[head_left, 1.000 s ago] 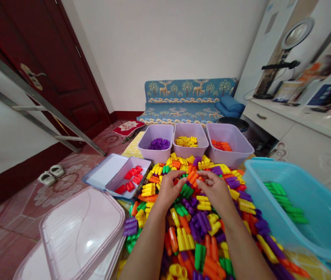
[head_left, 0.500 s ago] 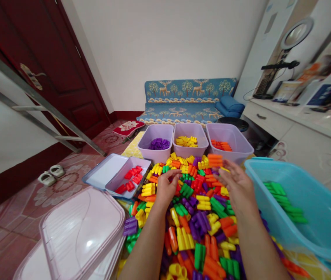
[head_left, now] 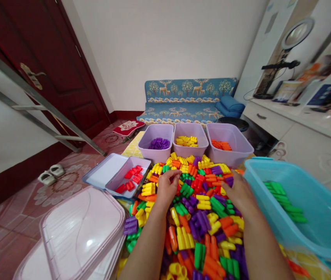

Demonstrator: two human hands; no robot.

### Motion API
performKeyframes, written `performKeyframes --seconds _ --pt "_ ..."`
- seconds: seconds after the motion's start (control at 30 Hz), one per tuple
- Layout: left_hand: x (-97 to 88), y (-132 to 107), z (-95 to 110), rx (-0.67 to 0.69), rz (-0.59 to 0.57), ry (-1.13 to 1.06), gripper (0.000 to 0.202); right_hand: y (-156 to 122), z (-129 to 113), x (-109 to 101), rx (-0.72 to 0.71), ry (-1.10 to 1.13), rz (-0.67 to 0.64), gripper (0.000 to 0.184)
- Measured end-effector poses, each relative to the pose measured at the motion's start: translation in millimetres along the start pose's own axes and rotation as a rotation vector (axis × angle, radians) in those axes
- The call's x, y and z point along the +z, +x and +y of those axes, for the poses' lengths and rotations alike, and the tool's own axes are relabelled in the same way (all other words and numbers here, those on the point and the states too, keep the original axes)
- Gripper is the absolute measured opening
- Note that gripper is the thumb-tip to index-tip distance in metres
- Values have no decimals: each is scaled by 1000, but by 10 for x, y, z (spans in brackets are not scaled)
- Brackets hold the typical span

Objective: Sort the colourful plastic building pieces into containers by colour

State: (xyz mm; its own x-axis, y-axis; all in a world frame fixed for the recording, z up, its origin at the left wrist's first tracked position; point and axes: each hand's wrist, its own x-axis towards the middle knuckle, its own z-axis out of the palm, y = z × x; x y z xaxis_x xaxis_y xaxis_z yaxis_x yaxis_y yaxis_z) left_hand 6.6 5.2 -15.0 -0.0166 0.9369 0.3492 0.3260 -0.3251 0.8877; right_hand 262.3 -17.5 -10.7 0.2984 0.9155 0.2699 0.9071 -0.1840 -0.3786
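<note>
A heap of bright plastic tube blocks (head_left: 200, 217) in yellow, orange, green, purple and red covers the table in front of me. My left hand (head_left: 167, 188) rests on the heap's left side with its fingers curled round pieces I cannot make out. My right hand (head_left: 238, 192) lies flat on the heap's right side, its fingers spread beside a purple block (head_left: 229, 181) and holding nothing. Behind the heap stand three lilac bins: one with purple blocks (head_left: 155, 155), one with yellow (head_left: 187, 152), one with orange (head_left: 231, 158).
A light blue tub (head_left: 314, 221) with green blocks (head_left: 282, 196) stands at the right. A lilac tray (head_left: 101, 173) with red blocks (head_left: 129, 179) sits at the left, a pink lid (head_left: 78, 229) nearer. A ladder (head_left: 37, 101), slippers (head_left: 50, 175), a sofa (head_left: 185, 101) and white cabinets (head_left: 299, 136) surround the table.
My right hand lifted an orange block toward the back bins; now it is back down on the heap without it. My left hand has barely moved.
</note>
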Motion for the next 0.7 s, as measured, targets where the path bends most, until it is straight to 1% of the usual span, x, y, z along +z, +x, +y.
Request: performKeyframes --seconds 0.1,0.17,0.27,0.37,0.43,0.53,0.6,0.7 --pt "7 -4 -14 -9 -8 -2 20 -59 -74 -8 -34 -128 -44 50" --pt "11 -7 -15 -17 -18 3 21 -90 -144 12 -93 -101 -66 47" --pt "9 -10 9 -23 -37 12 21 -142 -283 110 -171 130 -105 48" --pt "3 -13 59 -34 -64 -5 21 -216 -474 237 -177 426 -132 52" --pt "0 -14 93 -41 -79 -31 23 -266 -613 289 -164 608 -189 53" --pt "-1 -12 126 -39 -95 -77 30 -324 -797 294 -161 876 -329 55" --pt "-5 -12 139 -32 -114 -101 35 -348 -884 269 -153 1017 -397 56" --pt "-28 -21 169 -17 -156 -116 37 -360 -944 240 -146 1098 -418 54"
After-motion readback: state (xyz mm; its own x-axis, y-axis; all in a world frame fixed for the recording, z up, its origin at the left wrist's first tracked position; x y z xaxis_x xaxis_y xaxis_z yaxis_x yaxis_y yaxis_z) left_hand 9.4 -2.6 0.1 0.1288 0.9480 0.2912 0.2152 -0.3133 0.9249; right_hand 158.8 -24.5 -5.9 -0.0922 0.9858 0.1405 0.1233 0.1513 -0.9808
